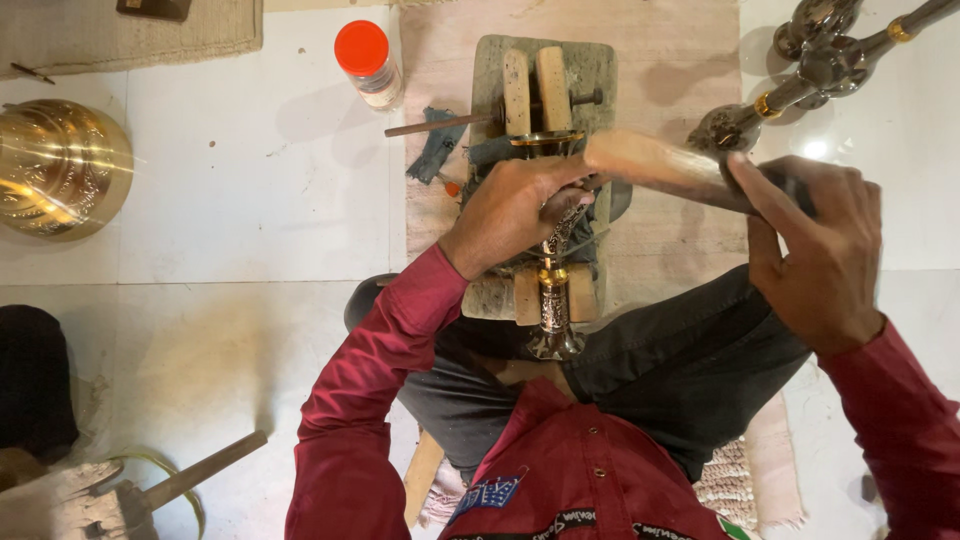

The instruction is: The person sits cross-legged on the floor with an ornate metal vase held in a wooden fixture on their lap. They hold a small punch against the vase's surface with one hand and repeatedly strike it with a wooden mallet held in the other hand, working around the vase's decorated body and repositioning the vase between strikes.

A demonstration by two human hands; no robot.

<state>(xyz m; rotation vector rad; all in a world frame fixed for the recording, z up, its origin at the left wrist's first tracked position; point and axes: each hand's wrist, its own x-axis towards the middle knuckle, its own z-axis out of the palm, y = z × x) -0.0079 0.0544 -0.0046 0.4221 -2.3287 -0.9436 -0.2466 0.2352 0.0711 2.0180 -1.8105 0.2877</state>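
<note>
Steadying an engraved metal stem (553,285) clamped in a wooden vise (535,90), left hand (510,205) curled around its upper end, right hand (820,255) fisted on a wooden mallet (655,165) raised just above: striking step, judged; the blow needs careful aim.
</note>
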